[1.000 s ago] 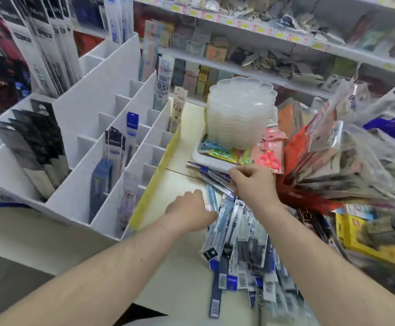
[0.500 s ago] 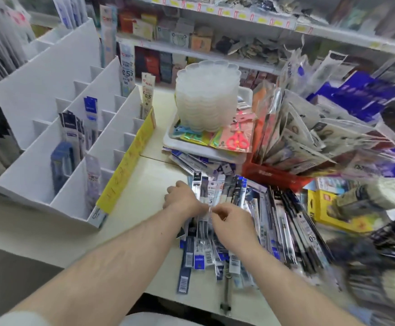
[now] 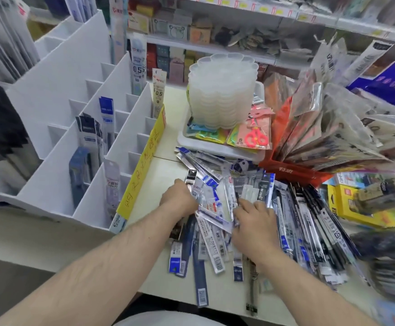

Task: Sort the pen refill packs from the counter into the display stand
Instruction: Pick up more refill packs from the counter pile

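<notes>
Refill packs (image 3: 217,208) still mostly a loose heap on the counter (image 3: 149,250), mid-near, spilling right toward a red bin (image 3: 293,170) of bagged stock. Both hands in the pile: left hand (image 3: 180,200) at its left edge, knuckles up, fingers curled under into the packs, looks like it's gripping a few but fingertips hidden so can't confirm. Right hand (image 3: 254,222) lies on top, fingers spread apart and pressing/fanning packs, not clamped on any. Display stand (image 3: 58,95) sits left, white w/ stepped compartments; only a handful of slots filled, some dark/blue packs mid rows, a couple of 0.5 packs at far end, most front slots bare. Est. progress: early, maybe a few types sorted, bulk of the pile left. Far side: stack of clear plastic trays (image 3: 222,90) on a white tray w/ kids' scissors (image 3: 255,137). Yellow boxes (image 3: 356,205) to the right, blurred.
</notes>
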The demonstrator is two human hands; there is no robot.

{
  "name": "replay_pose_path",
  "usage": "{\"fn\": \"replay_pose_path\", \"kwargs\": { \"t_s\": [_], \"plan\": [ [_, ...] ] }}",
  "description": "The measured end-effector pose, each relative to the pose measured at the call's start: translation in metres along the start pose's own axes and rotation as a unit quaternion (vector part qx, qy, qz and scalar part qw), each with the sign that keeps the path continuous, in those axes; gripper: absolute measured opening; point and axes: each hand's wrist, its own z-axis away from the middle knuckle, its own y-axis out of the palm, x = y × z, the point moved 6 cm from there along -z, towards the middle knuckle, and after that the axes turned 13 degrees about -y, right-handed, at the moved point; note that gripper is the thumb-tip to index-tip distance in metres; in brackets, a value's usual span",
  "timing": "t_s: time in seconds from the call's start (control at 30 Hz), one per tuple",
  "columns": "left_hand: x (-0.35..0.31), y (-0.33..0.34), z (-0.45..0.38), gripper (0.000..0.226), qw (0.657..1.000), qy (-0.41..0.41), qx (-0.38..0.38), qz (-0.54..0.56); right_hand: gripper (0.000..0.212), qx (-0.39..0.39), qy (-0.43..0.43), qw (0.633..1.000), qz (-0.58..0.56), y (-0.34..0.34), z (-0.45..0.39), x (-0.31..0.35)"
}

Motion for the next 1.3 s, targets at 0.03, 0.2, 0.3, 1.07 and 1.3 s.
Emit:
{"fn": "replay_pose_path", "kwargs": {
  "t_s": [0.03, 0.2, 0.3, 1.07, 1.3],
  "plan": [
    [0.000, 0.000, -0.001, 0.056, 1.000, 0.002, 0.003, 0.002, 0.038, 0.006, 0.005, 1.000, 0.005, 0.001, -0.002, -0.001],
    [-0.013, 0.013, 0.003, 0.098, 1.000, 0.004, -0.007, -0.022, 0.031, 0.001, -0.011, 1.000, 0.015, 0.007, -0.003, 0.019],
    [-0.022, 0.024, 0.007, 0.102, 0.997, 0.032, -0.045, -0.060, 0.034, -0.006, -0.042, 0.999, -0.010, 0.016, 0.003, 0.027],
    [0.003, -0.133, 0.060, 0.048, 0.887, 0.307, -0.099, 0.331, 0.026, -0.162, -0.143, 0.966, -0.143, 0.022, -0.005, 0.095],
    [0.009, -0.144, 0.071, 0.047, 0.867, 0.345, -0.125, 0.337, 0.074, 0.125, -0.283, 0.949, -0.064, 0.042, -0.021, 0.136]
  ]
}}
